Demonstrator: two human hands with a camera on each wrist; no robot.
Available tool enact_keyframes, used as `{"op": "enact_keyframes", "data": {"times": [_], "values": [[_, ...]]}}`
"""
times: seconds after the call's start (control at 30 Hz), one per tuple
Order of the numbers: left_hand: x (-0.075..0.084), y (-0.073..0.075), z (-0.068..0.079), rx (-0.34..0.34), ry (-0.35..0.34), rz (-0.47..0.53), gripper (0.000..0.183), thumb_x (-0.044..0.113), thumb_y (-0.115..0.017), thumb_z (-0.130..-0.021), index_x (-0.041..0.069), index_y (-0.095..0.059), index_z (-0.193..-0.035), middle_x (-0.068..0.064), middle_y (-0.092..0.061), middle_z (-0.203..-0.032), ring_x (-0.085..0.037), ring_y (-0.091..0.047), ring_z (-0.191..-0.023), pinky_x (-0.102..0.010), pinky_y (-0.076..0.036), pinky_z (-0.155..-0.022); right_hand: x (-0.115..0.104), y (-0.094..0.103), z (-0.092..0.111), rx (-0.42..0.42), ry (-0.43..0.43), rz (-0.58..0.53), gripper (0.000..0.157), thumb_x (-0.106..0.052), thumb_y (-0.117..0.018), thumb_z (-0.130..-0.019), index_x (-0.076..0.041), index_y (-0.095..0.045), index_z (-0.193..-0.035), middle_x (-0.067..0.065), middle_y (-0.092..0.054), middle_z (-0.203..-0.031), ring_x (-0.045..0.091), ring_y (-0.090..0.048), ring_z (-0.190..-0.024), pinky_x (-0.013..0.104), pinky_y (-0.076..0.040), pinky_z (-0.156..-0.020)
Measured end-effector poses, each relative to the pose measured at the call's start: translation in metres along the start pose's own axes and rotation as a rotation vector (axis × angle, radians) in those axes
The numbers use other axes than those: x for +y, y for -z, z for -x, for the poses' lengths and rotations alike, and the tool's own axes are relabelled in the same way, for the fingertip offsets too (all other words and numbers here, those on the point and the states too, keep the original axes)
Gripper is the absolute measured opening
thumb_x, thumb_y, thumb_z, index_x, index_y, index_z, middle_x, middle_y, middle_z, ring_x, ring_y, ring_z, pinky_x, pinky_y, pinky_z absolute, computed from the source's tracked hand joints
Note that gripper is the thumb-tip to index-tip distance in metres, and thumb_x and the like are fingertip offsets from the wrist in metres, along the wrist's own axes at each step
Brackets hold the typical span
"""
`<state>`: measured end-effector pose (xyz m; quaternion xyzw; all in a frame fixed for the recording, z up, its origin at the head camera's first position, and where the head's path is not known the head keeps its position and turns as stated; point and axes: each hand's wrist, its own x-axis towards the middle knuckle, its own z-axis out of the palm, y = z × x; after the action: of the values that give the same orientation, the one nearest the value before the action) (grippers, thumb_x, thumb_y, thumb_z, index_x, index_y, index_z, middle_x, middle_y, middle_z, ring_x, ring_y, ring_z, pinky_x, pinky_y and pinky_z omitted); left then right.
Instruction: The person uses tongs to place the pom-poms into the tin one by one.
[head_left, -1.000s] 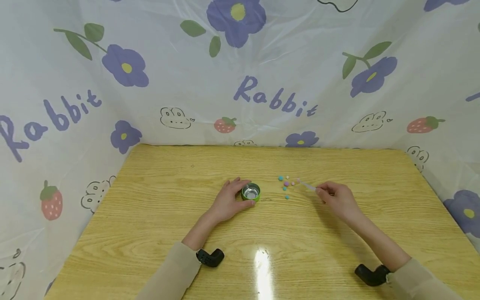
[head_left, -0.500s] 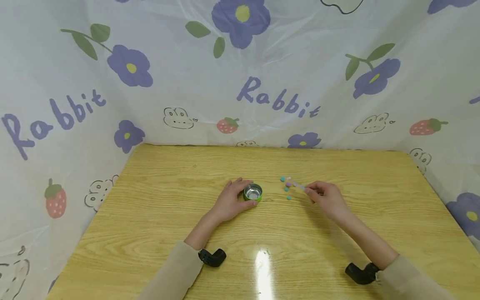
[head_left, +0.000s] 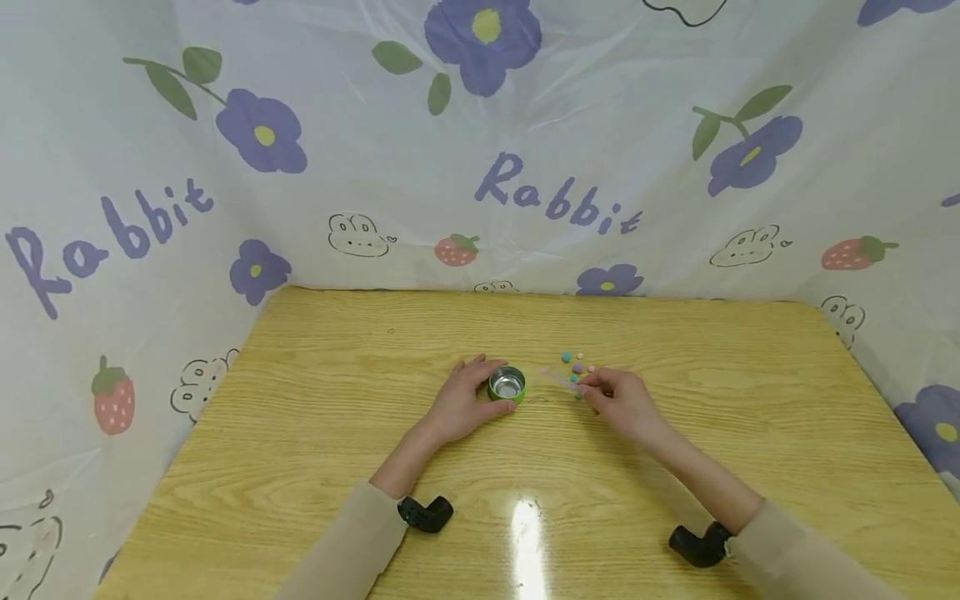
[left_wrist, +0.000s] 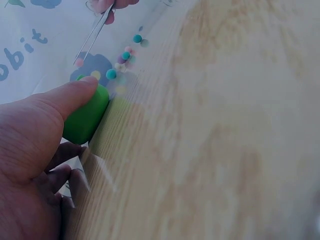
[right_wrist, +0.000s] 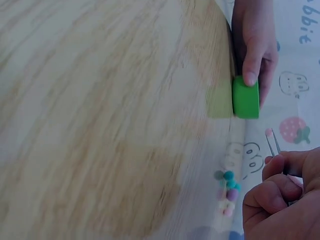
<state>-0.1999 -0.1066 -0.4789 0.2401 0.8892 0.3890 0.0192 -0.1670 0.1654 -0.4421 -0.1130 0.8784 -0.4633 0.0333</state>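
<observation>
My left hand [head_left: 457, 408] rests on the table and grips a small round container [head_left: 507, 387], green outside and shiny metal inside, thumb at the near side. In the left wrist view its green wall [left_wrist: 89, 117] shows under the thumb. My right hand [head_left: 624, 407] pinches slim metal tweezers [right_wrist: 273, 143] pointing left. A tiny pink ball [left_wrist: 79, 62] sits at the tweezer tips, raised off the table, a short way right of the container. Below and behind the tweezers lie several small balls, among them a teal ball [head_left: 566, 357], a purple ball [head_left: 577, 368] and a pale pink ball [head_left: 591, 368].
The wooden table [head_left: 330, 358] ends at a white curtain [head_left: 405, 167] printed with flowers and rabbits, which hangs behind and at both sides. Each wrist carries a black camera mount [head_left: 426, 515]. Light glares off the table's near middle.
My right hand has moved left with the tweezers and the pink ball, from the right of the loose balls to near the container. The left hand still holds the container in place.
</observation>
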Motion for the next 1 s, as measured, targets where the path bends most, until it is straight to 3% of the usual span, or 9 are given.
{"op": "enact_keyframes", "data": {"times": [0.3,0.47,1.0], "values": [[0.0,-0.001,0.0,0.004,0.005,0.006,0.068,0.039,-0.074,-0.082,0.009,-0.05,-0.138,-0.006,-0.05,-0.139,-0.029,-0.027,-0.138,-0.048,-0.007,-0.115,-0.006,-0.013,-0.006,-0.025,0.028,-0.024,0.017,-0.011,-0.058,-0.095,0.002,-0.068,-0.098,0.006,-0.055,-0.062,0.015,-0.04,-0.055,0.023,-0.029,-0.04],[-0.001,-0.001,-0.001,0.001,0.013,0.0,0.069,0.04,-0.074,-0.081,0.01,-0.05,-0.138,-0.005,-0.049,-0.139,-0.028,-0.028,-0.138,-0.047,-0.007,-0.115,-0.008,-0.018,-0.008,-0.03,0.051,-0.019,0.015,-0.01,-0.058,-0.095,0.001,-0.068,-0.097,0.004,-0.054,-0.061,0.013,-0.038,-0.049,0.023,-0.03,-0.04],[0.001,0.0,-0.001,-0.002,0.005,0.003,0.067,0.038,-0.074,-0.082,0.01,-0.05,-0.138,-0.006,-0.05,-0.139,-0.03,-0.027,-0.138,-0.049,-0.007,-0.114,-0.015,-0.026,-0.011,-0.035,0.017,-0.007,0.014,-0.013,-0.06,-0.094,-0.003,-0.069,-0.099,0.002,-0.056,-0.068,0.016,-0.046,-0.055,0.025,-0.037,-0.045]]}}
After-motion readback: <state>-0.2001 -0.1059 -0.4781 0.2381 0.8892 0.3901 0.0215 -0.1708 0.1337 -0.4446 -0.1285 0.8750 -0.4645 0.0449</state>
